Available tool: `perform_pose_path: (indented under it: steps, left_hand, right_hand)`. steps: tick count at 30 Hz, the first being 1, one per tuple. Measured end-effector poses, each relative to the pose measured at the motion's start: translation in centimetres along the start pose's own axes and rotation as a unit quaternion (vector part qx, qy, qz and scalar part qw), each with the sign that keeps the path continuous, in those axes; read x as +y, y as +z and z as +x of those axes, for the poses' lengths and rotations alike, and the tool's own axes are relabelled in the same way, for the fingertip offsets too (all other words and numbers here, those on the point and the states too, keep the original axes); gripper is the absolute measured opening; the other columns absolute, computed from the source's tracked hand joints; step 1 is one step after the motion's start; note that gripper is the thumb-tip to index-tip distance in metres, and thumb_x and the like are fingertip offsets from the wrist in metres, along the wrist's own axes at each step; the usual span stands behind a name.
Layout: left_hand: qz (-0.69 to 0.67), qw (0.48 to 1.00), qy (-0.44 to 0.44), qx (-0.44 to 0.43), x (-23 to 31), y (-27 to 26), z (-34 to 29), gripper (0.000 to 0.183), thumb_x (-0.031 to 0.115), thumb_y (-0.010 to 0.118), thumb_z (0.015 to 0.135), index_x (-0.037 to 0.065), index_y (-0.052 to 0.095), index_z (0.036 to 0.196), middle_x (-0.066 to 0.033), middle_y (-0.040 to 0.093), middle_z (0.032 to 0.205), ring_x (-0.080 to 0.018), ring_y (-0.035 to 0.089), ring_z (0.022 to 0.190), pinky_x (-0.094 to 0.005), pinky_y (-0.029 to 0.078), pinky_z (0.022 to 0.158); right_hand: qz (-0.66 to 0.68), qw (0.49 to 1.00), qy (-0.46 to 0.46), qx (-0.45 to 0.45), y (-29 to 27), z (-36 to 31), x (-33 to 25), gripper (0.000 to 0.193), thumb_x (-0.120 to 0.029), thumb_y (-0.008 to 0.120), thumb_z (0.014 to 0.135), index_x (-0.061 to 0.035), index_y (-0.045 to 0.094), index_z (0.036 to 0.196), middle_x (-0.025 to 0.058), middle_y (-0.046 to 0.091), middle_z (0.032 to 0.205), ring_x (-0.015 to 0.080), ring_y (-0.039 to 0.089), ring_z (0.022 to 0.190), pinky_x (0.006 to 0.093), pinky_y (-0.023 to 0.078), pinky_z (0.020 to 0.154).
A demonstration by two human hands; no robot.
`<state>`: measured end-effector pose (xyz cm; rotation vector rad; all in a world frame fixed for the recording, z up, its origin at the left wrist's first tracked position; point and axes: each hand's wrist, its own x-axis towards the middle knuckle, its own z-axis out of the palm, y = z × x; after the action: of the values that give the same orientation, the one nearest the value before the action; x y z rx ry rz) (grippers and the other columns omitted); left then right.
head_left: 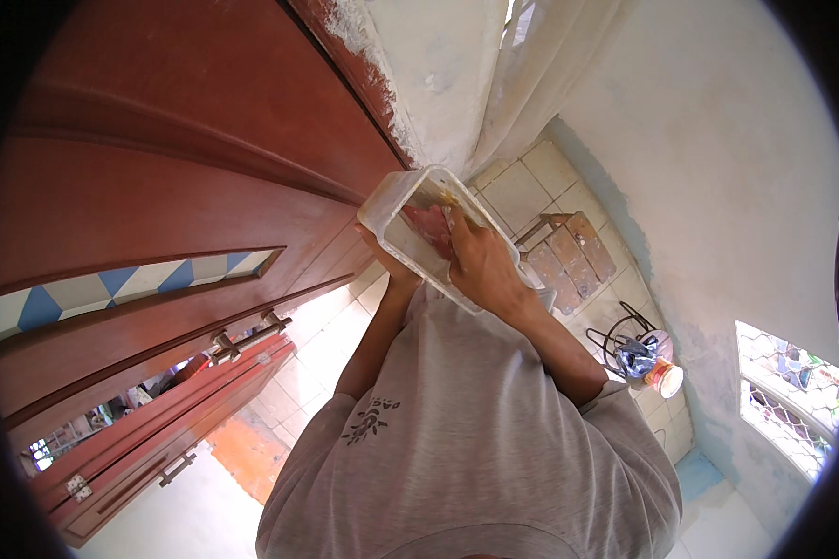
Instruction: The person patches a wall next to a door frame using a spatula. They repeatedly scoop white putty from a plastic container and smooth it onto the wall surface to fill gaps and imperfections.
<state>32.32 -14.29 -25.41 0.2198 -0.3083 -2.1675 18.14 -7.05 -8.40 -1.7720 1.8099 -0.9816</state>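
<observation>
A clear, whitish plastic container (404,244) with a rectangular rim is held up in front of my chest, its opening facing me. My left hand (391,261) is closed around its lower left side, with most of the fingers hidden behind the wall. Inside the container, my right hand (485,265) is closed, its fingertips against a soft-looking reddish piece (428,229). I cannot tell whether that piece is a cloth or a sponge. Yellowish smears (449,198) mark the container's inner wall.
A reddish-brown panelled door (186,196) stands close on the left, with a metal handle (247,340). To the right, a worn stool (573,261) stands on the tiled floor near a dark wire frame (625,331) and an orange-and-white tub (665,379). A pale curtain (541,84) hangs ahead.
</observation>
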Motion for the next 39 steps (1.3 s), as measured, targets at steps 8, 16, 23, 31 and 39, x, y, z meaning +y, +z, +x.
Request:
perform_pose_path:
  steps: [8,16,23,31,39]
  left_hand:
    - [0.035,0.999,0.005,0.042,0.9,1.7,0.1,0.098,0.087,0.026,0.094,0.007,0.044,0.148,-0.0151,0.055,0.139,-0.0308,0.056,0.128,-0.0454,0.049,0.108]
    - [0.055,0.995,0.011,0.077,1.1,1.4,-0.2,0.094,0.084,0.027,0.096,0.008,0.044,0.149,-0.0142,0.054,0.140,-0.0303,0.055,0.129,-0.0451,0.049,0.108]
    - [0.079,0.990,0.030,0.117,1.4,0.5,0.0,0.091,0.082,0.028,0.097,0.009,0.044,0.149,-0.0134,0.054,0.141,-0.0299,0.055,0.129,-0.0449,0.049,0.108]
    - [0.134,0.972,0.057,0.183,1.8,-1.6,-1.3,0.087,0.079,0.029,0.099,0.010,0.044,0.149,-0.0125,0.054,0.141,-0.0294,0.054,0.130,-0.0446,0.049,0.108]
    - [0.173,0.954,0.094,0.227,2.5,-3.0,-2.3,0.083,0.076,0.031,0.101,0.010,0.043,0.150,-0.0116,0.054,0.142,-0.0289,0.054,0.131,-0.0444,0.049,0.108]
  right_hand:
    - [0.016,0.997,0.039,-0.059,0.1,-0.2,-0.6,0.059,0.008,0.060,0.077,0.0135,0.045,0.134,0.0339,0.066,0.088,0.0526,0.065,0.086,0.0571,0.053,0.076]
    - [0.044,0.998,0.027,-0.017,-2.0,-0.9,-0.1,0.056,0.007,0.064,0.083,0.0105,0.046,0.136,0.0316,0.065,0.082,0.0489,0.067,0.079,0.0521,0.055,0.070]
    - [0.389,0.896,0.209,0.054,-7.1,-1.4,1.1,0.044,-0.001,0.064,0.099,0.0070,0.045,0.138,0.0118,0.074,0.105,0.0202,0.072,0.087,0.0346,0.056,0.072]
    - [0.666,0.679,0.253,0.177,-6.2,-2.1,7.9,0.018,0.002,0.062,0.099,-0.0003,0.051,0.113,0.0119,0.068,0.111,0.0187,0.070,0.099,0.0357,0.060,0.089]
    - [0.742,0.588,0.255,0.198,-3.0,0.8,12.0,0.016,0.000,0.064,0.097,-0.0040,0.056,0.110,0.0072,0.069,0.104,0.0191,0.072,0.092,0.0347,0.061,0.085]
